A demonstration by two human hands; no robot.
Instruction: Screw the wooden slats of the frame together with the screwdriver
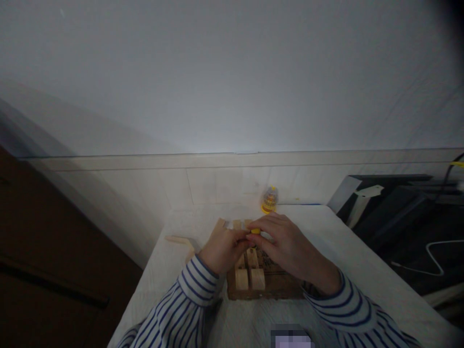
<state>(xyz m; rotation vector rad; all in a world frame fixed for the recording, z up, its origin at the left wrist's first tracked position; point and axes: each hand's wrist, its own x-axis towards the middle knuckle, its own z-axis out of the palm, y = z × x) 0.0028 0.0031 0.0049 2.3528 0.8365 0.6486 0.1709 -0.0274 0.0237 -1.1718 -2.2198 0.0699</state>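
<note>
Near the middle of the table, my right hand (290, 244) is closed, its thumb and fingers pinching a small yellow screwdriver handle (255, 231). My left hand (222, 249) meets it there with fingers pressed together; what they grip is hidden. Beneath both hands lies a dark brown wooden board (279, 290) with dark markings. On its left part rest pale wooden pieces (257, 279) with curved ends, side by side. Their upper parts are partly covered by my fingers. The tip of the screwdriver cannot be made out.
A clear dome-shaped case with a yellow base (269, 200) stands at the table's back edge by the wall. A bent pale wooden strip (180, 239) lies to the left. Dark panels and a white cable (431, 256) are beyond the table (348, 261) on the right.
</note>
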